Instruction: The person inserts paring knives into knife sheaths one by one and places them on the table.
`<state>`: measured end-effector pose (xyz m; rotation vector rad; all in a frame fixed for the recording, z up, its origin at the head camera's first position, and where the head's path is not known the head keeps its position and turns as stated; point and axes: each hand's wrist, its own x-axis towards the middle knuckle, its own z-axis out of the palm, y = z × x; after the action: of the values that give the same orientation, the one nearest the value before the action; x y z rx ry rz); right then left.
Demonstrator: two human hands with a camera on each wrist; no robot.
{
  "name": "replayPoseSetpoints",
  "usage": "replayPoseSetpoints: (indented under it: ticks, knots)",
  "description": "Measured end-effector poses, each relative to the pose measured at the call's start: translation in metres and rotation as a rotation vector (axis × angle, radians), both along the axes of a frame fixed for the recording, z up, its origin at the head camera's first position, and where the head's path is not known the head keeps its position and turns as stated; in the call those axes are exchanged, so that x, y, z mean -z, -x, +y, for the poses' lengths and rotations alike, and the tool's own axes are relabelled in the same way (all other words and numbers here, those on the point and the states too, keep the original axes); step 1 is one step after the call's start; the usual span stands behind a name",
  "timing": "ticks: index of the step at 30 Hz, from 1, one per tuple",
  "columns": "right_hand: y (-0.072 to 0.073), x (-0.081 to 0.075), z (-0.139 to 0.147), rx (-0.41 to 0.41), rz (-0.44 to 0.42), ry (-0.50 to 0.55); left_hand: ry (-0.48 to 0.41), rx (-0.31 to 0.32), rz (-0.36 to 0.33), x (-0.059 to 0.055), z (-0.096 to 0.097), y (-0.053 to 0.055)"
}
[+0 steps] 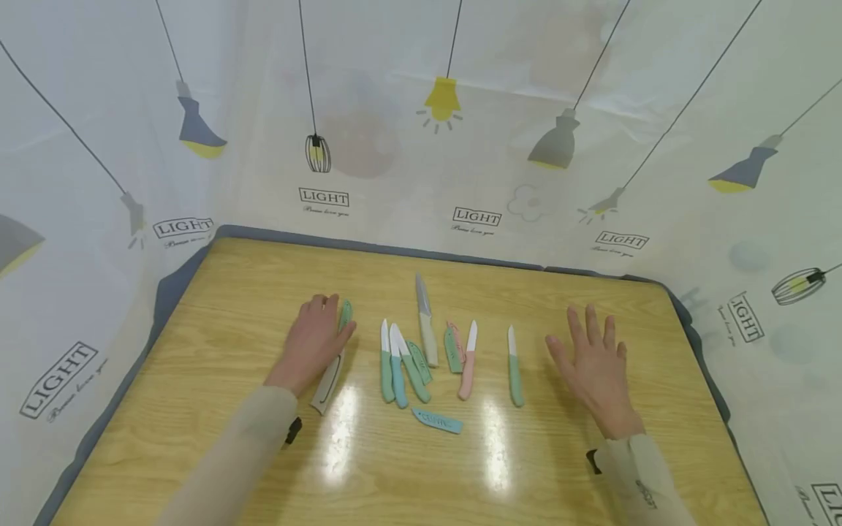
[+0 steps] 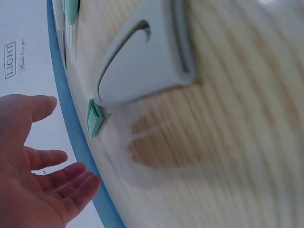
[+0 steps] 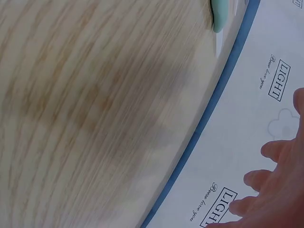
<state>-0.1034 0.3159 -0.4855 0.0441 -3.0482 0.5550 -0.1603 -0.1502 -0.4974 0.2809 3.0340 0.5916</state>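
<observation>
In the head view my left hand (image 1: 312, 343) hovers with relaxed fingers above a beige blade sheath (image 1: 327, 386) and a small green sheath (image 1: 346, 314). The left wrist view shows these as a grey-looking sheath (image 2: 147, 61) and a green sheath (image 2: 95, 118), both apart from the fingers (image 2: 52, 159). My right hand (image 1: 595, 365) is spread over the table on the right, holding nothing. Nearest to it lies a green-handled knife (image 1: 516, 376) with a white blade. Left of that are a pink-handled knife (image 1: 467, 372) and a larger cream-handled knife (image 1: 427, 336).
Mid-table, a blue-handled knife (image 1: 397, 376) lies between two green-handled knives, one at its left (image 1: 387, 372). Green sheaths (image 1: 453, 351), a pink sheath (image 1: 460, 337) and a blue sheath (image 1: 437, 421) lie around them. A printed curtain (image 1: 408, 197) surrounds the wooden table (image 1: 526, 467).
</observation>
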Motion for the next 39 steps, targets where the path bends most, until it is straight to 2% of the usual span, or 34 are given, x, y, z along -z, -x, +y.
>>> replayPoseSetpoints:
  ticks: [9,18,27,32,39]
  knots:
    - [-0.005,0.000,-0.005,-0.004,-0.007,-0.008,-0.015,-0.076,-0.102,0.002,0.010,0.012]
    - [-0.010,0.001,-0.014,-0.014,0.000,-0.005,0.007,-0.093,-0.125,0.005,0.014,0.022]
    - [-0.013,0.000,-0.027,-0.046,0.017,-0.021,0.014,-0.127,-0.190,0.001,0.016,0.027]
    - [-0.016,-0.001,-0.032,-0.053,0.006,-0.028,-0.049,-0.141,-0.182,-0.001,0.015,0.025]
    - [-0.020,-0.002,-0.038,-0.072,0.013,-0.023,-0.188,-0.195,-0.174,-0.007,0.016,0.020]
